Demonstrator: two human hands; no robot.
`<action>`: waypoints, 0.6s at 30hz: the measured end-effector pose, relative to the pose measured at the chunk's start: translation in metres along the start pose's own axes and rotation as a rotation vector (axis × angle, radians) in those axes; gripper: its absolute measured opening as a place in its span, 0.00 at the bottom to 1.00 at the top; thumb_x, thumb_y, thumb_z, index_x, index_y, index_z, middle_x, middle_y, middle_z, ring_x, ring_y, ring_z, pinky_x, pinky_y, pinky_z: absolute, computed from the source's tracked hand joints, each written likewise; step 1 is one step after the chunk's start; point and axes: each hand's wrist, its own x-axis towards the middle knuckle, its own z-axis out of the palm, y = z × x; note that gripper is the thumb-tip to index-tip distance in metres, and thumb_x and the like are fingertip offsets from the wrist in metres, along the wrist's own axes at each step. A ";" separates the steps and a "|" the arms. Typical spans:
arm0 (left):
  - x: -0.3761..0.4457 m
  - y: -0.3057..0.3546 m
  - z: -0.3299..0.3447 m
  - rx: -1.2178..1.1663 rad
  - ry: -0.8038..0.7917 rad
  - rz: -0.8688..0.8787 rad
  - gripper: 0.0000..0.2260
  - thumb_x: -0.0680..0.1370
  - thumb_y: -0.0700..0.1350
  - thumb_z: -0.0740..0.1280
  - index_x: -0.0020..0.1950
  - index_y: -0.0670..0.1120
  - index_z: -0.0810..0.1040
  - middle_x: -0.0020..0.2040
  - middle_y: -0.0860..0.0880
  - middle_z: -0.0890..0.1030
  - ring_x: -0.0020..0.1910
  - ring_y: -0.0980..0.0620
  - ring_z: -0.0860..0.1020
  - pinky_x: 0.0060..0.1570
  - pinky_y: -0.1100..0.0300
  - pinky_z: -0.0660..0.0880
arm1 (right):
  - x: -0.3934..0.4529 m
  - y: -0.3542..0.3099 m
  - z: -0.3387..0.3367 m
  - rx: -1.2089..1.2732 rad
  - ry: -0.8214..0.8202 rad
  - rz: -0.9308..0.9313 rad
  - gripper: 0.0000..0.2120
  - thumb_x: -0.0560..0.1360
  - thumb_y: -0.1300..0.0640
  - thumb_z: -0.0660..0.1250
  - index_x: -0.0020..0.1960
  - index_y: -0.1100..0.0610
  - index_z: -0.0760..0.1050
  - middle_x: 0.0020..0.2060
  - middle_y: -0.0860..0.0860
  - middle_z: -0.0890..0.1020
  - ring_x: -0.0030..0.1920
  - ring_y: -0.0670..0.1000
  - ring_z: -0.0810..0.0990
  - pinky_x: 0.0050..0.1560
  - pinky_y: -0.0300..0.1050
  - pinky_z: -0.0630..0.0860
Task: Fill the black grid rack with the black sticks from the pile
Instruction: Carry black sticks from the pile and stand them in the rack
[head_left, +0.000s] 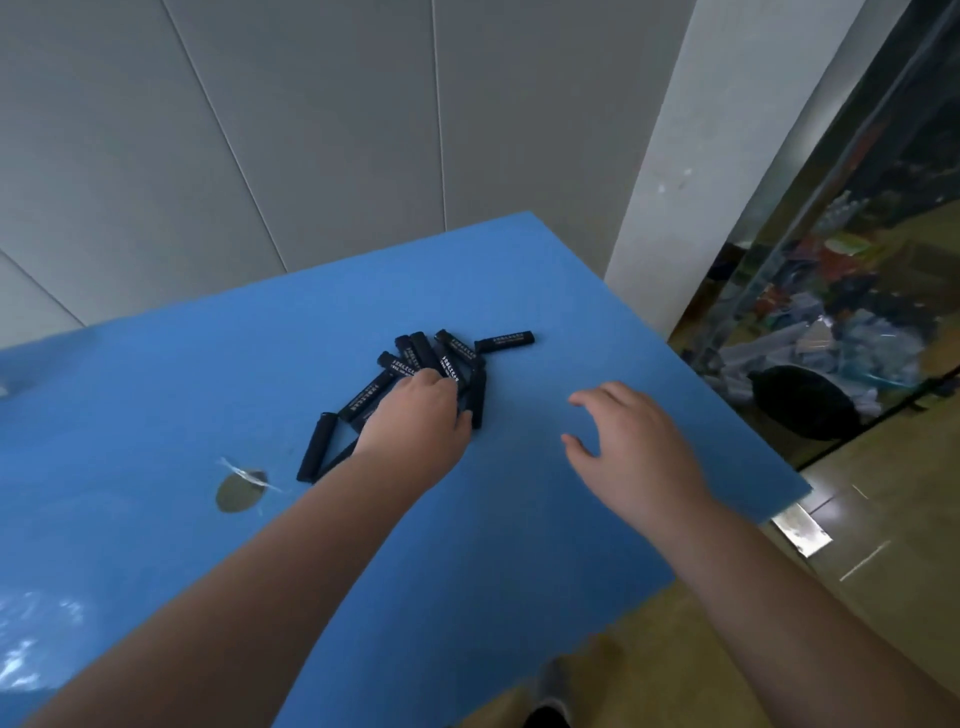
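Reaching into pile (431, 374), left hand (415, 415) fingers curled onto sticks; right hand (628, 441) relaxed, empty, beside pile; sticks likely light, rigid, smooth: pinch mid-length; rack unseen

L hand (418, 410): forearm extended fwd, palm down, fingers curled over pile of black sticks (441, 364), grip not discernible. R hand (631, 444): palm down, fingers spread and relaxed, holds nothing. Both forearms bare.
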 end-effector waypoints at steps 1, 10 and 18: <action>0.009 0.003 0.001 0.010 0.001 -0.019 0.10 0.81 0.51 0.60 0.44 0.46 0.70 0.47 0.49 0.72 0.49 0.48 0.72 0.48 0.55 0.71 | 0.008 0.003 0.001 0.004 -0.006 -0.016 0.19 0.78 0.48 0.66 0.68 0.51 0.74 0.60 0.46 0.77 0.62 0.50 0.75 0.60 0.46 0.74; 0.068 0.019 0.009 0.102 -0.016 -0.238 0.07 0.81 0.44 0.61 0.43 0.45 0.70 0.51 0.45 0.73 0.47 0.46 0.71 0.45 0.53 0.70 | 0.064 0.022 0.011 0.067 -0.062 -0.176 0.18 0.77 0.49 0.67 0.66 0.51 0.75 0.58 0.47 0.77 0.61 0.51 0.75 0.58 0.48 0.75; 0.073 0.028 0.009 0.140 -0.003 -0.316 0.06 0.80 0.48 0.59 0.48 0.45 0.69 0.46 0.46 0.76 0.41 0.46 0.72 0.39 0.53 0.70 | 0.080 0.034 0.017 0.103 -0.095 -0.253 0.18 0.78 0.50 0.67 0.66 0.52 0.76 0.58 0.47 0.77 0.61 0.51 0.75 0.58 0.45 0.73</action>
